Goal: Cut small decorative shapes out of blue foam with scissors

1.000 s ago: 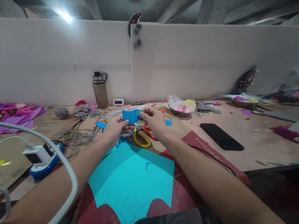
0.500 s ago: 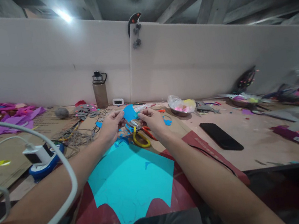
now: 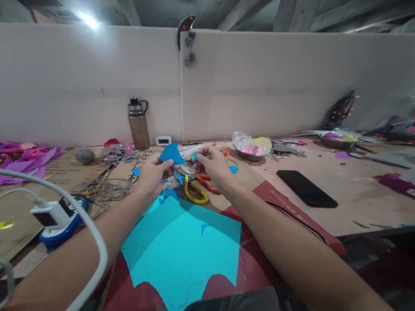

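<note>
My left hand point(image 3: 153, 177) pinches a small blue paper cutout point(image 3: 171, 154) and holds it up over the table. My right hand point(image 3: 212, 165) is closed just to its right, fingertips pinching a tiny blue scrap that is too small to make out clearly. Below and between the hands lie yellow-handled scissors point(image 3: 194, 191) and orange-handled scissors point(image 3: 207, 183) among blue paper scraps. A large cyan paper sheet point(image 3: 180, 245) with cut notches lies on a dark red board point(image 3: 279, 202) in front of me.
A brown water bottle point(image 3: 137, 124) stands by the white partition. A black phone point(image 3: 307, 188) lies at the right. A white charger on a blue-white device point(image 3: 57, 219) and a white cable point(image 3: 83, 219) sit left. Purple paper scraps point(image 3: 14, 166) pile far left; a dish of bits point(image 3: 252, 147) lies beyond.
My right hand has let go of the blue cutout and drawn slightly right. My left hand alone now holds it, tilted and a little higher.
</note>
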Action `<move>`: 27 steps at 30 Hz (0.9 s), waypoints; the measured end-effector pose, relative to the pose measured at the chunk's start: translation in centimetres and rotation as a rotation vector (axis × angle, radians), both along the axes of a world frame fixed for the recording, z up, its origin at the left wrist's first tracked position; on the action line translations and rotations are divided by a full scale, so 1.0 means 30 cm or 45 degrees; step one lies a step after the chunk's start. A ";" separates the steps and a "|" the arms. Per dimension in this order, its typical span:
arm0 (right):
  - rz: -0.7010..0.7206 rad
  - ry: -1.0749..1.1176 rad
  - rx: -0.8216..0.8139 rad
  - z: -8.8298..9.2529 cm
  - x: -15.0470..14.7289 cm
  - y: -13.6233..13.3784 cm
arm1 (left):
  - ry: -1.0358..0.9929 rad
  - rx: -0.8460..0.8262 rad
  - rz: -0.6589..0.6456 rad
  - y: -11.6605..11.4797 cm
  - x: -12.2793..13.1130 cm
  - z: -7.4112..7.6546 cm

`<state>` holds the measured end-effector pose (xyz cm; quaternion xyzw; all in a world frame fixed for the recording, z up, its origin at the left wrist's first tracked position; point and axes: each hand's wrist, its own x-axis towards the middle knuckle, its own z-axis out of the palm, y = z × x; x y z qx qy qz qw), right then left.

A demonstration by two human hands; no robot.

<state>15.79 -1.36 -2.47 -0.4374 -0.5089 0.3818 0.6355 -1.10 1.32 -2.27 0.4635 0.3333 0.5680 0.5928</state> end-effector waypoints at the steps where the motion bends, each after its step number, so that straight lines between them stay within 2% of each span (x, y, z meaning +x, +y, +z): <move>1: 0.000 -0.013 0.001 0.002 0.000 -0.003 | -0.007 0.010 -0.008 0.002 0.000 -0.002; 7: -0.040 -0.319 0.165 0.012 -0.002 -0.024 | 0.038 0.043 -0.082 -0.008 -0.007 -0.001; 16: -0.023 -0.372 0.301 0.011 -0.008 -0.033 | 0.212 0.050 -0.125 -0.018 -0.007 -0.011; 27: -0.147 -0.557 0.402 0.000 -0.006 -0.024 | 0.149 0.150 -0.200 -0.027 0.011 -0.009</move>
